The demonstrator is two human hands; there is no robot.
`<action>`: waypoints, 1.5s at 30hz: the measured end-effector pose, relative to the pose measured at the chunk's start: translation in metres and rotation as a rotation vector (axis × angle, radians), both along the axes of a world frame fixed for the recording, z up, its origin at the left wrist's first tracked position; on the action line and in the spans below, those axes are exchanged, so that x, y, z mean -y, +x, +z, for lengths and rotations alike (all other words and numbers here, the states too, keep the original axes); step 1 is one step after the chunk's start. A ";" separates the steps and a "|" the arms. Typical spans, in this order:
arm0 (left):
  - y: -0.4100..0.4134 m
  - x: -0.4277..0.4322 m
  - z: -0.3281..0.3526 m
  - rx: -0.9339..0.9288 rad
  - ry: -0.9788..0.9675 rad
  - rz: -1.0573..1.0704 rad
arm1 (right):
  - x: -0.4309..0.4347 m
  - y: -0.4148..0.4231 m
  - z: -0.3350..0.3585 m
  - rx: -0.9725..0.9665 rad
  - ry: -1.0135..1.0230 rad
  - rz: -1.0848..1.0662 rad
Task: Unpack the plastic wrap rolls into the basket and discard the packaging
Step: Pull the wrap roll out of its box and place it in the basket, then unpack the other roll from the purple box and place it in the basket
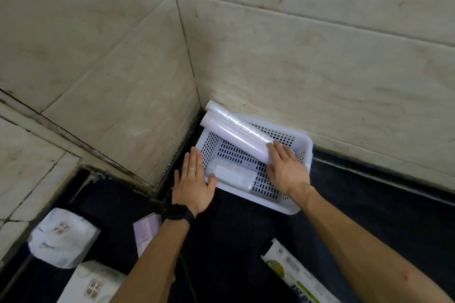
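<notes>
A white perforated plastic basket point(304, 145) sits in the corner where two tiled walls meet, on a dark counter. Two plastic wrap rolls point(236, 130) lie slanted across it, their far ends sticking out over the back left rim. My right hand point(286, 167) rests flat, fingers together, against the near end of the front roll. My left hand point(193, 182) lies flat with its fingers apart along the basket's left rim, thumb over the edge. A smaller white packet point(234, 176) lies on the basket floor between my hands.
A printed wrap package point(295, 275) lies on the counter at lower right. A pale purple box point(146, 231) shows under my left forearm. Two white wrapped packs point(62, 236) point(93, 283) sit at lower left. Tiled walls close off the back and left.
</notes>
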State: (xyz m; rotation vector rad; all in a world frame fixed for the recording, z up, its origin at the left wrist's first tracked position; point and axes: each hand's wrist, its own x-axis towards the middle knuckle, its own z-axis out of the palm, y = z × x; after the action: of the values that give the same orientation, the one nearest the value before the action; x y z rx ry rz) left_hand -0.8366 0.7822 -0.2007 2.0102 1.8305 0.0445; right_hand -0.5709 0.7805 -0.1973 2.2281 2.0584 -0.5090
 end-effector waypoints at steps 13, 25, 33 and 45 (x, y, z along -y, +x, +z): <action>-0.001 0.000 0.011 -0.083 0.050 -0.040 | 0.007 0.010 0.013 -0.132 0.073 -0.004; -0.022 0.103 0.046 0.152 0.191 0.256 | 0.123 -0.039 0.076 -0.500 0.246 0.078; -0.060 0.208 0.038 0.086 0.125 0.416 | 0.196 -0.076 0.059 -0.530 0.194 0.243; -0.091 0.216 0.011 0.000 0.002 0.345 | 0.230 -0.120 -0.028 -0.172 -0.137 0.395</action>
State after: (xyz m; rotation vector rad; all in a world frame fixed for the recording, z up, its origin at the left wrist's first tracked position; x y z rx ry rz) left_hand -0.9275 0.5665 -0.1900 1.6728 2.1558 0.1469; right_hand -0.6906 0.5505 -0.2250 1.6938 2.3814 -0.7953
